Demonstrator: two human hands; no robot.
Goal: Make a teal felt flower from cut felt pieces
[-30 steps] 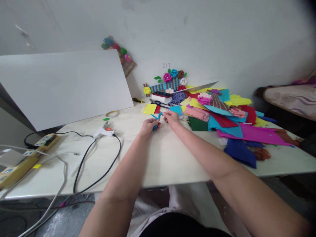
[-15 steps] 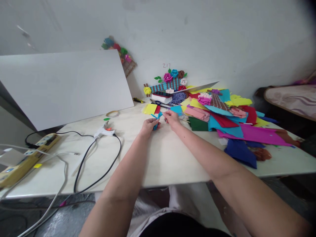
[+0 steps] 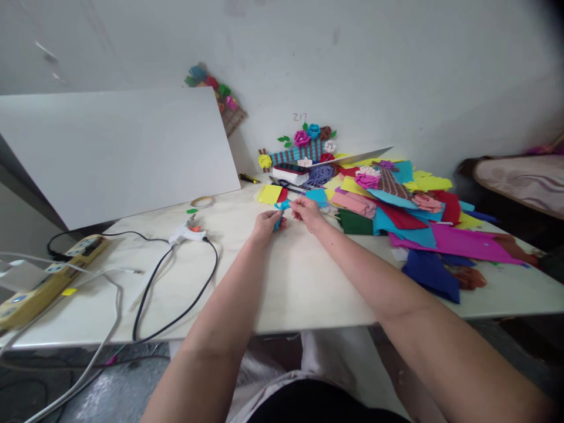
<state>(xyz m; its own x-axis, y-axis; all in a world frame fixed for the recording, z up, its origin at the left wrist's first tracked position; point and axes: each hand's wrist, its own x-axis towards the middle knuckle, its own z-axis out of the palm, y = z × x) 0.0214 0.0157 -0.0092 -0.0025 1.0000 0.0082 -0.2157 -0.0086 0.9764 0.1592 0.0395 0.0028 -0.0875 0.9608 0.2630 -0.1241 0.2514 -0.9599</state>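
Blue strip (image 3: 282, 205) sits mid-frame between both hands, neither nearer: left hand (image 3: 268, 224) pinches its lower part, right hand (image 3: 305, 213) pinches its upper end. Long axis slants up-right, folds unclear. Wall (image 3: 374, 76), upper centre, reads "217" in red; no legible brands.

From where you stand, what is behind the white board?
At the top right corner of the board, part of a craft piece shows against the wall: colourful flower shapes and a brown lattice. Whatever the board covers cannot be seen.
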